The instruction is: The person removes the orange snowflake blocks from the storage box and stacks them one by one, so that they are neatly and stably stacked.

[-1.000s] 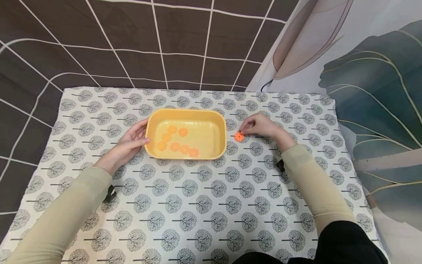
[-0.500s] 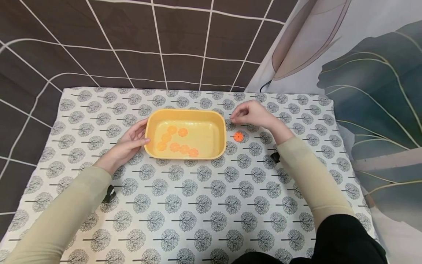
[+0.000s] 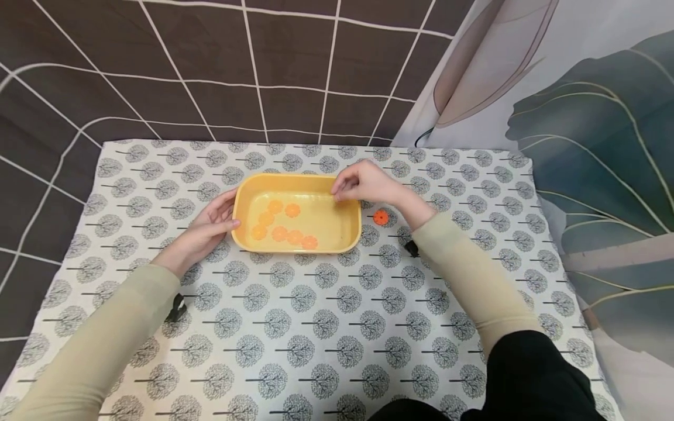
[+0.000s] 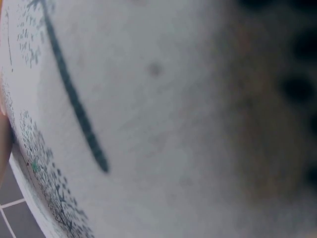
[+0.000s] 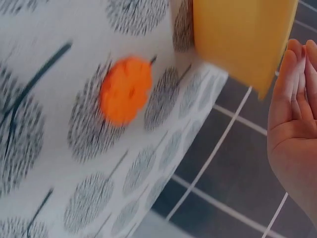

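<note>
A yellow rectangular plastic basin (image 3: 326, 217) stands near the middle of the table, with several flower-shaped orange discs (image 3: 292, 210) inside, mostly toward its left half. My left hand (image 3: 205, 231) holds the basin's left end, thumb at the rim and fingers along the outer wall. Over the basin's right rim reaches my right hand (image 3: 365, 182), fingertips above the inside and loosely bent together, with nothing seen between them. One more orange disc (image 3: 381, 217), with a scalloped edge, lies on the cloth to the right of the basin, also in the right wrist view below the basin wall (image 5: 237, 39).
A white cloth (image 3: 295, 374) printed with grey trees covers the table. A dark curtain (image 3: 295, 52) with white grid lines hangs along the back, and pale leaf-patterned fabric (image 3: 605, 152) on the right. The left wrist view shows mostly cloth, close and blurred.
My right hand has let go of the orange disc on the cloth, lifted off and moved left over the basin's right rim. The left hand and the basin have stayed put.
</note>
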`<state>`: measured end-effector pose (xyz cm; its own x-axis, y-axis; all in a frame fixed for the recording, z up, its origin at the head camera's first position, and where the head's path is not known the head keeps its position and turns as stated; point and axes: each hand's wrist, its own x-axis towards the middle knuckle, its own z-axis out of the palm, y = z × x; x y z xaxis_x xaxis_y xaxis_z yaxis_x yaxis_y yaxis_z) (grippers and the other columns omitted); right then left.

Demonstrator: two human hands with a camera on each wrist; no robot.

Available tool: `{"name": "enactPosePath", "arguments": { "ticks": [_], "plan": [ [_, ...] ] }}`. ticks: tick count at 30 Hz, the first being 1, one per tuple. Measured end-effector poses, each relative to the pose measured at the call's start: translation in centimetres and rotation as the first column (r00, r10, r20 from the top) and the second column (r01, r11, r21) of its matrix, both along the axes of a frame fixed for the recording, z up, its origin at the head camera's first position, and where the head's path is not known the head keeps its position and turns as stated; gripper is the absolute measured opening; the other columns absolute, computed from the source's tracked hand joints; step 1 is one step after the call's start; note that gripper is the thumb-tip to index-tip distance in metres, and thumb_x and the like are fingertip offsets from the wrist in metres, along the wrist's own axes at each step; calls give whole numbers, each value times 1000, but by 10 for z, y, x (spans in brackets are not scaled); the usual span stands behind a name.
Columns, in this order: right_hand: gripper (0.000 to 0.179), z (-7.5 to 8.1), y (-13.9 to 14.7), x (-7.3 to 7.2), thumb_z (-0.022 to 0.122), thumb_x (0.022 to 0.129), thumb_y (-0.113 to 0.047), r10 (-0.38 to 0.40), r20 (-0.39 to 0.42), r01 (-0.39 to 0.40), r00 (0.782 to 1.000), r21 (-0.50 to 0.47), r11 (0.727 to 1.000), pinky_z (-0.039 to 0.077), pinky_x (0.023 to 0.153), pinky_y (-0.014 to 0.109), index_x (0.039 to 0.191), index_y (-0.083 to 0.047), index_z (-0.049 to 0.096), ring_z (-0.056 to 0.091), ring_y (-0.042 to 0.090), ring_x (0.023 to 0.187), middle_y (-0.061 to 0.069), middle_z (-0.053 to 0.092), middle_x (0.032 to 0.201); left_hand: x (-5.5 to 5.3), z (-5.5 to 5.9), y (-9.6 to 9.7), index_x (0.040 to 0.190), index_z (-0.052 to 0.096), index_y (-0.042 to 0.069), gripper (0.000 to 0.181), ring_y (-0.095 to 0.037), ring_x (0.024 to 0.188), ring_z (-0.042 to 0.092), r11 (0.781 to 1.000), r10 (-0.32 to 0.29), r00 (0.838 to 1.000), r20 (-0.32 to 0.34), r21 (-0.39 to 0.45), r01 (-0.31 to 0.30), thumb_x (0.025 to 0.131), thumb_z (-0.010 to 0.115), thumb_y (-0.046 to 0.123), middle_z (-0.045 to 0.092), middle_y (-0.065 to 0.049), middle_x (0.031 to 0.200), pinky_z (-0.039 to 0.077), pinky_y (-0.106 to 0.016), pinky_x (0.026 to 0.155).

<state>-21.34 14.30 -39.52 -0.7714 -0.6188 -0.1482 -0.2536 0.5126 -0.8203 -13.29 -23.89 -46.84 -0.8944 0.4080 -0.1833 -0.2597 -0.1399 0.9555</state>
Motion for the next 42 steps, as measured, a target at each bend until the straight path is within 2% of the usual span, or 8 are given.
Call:
{"name": "enactPosePath", "arguments": {
  "ticks": [10,18,23,26,33,42],
  "plan": [
    [16,-11,-36,11,83,87,2,130,55,-130,990,7,991,66,82,25,101,2,78,75,14,85,15,81,100,0,0,0,166,30,13,78,-16,158,30,1000,-1,1000,5,-1,1,98,64,-4,15,-13,178,30,-21,131],
    [19,-21,-52,17,84,85,2,221,68,-226,973,84,971,65,84,22,103,-1,78,75,18,90,13,81,101,0,1,1,167,29,13,79,-9,154,34,1000,-3,1000,6,1,3,98,63,-6,14,-14,178,30,-21,131],
    [21,-24,-59,19,81,85,7,274,101,-284,956,94,954,65,85,22,105,2,76,74,20,91,16,80,103,0,3,1,167,29,13,79,-15,157,30,1000,0,1000,13,-9,0,98,64,-4,15,-13,178,29,-22,132],
    [23,-27,-62,21,80,84,10,283,127,-296,951,95,950,64,85,22,105,2,76,74,19,91,15,80,103,0,3,1,167,28,12,79,-16,157,30,1000,-1,1000,16,-10,1,99,63,-4,15,-13,178,29,-22,132],
    [26,-34,-66,23,78,83,11,291,139,-309,947,140,941,64,85,20,105,-3,77,73,17,91,9,79,100,1,3,1,168,27,12,79,-1,146,40,1000,-1,1000,21,0,1,99,62,-5,15,-13,178,32,-20,130],
    [32,-35,-70,26,85,80,7,328,149,-354,933,213,911,62,87,20,109,-3,76,69,16,95,8,75,102,2,3,1,167,30,14,79,-2,146,39,1000,10,1000,24,10,-10,98,63,-5,16,-11,178,32,-19,130]
  ]
}}
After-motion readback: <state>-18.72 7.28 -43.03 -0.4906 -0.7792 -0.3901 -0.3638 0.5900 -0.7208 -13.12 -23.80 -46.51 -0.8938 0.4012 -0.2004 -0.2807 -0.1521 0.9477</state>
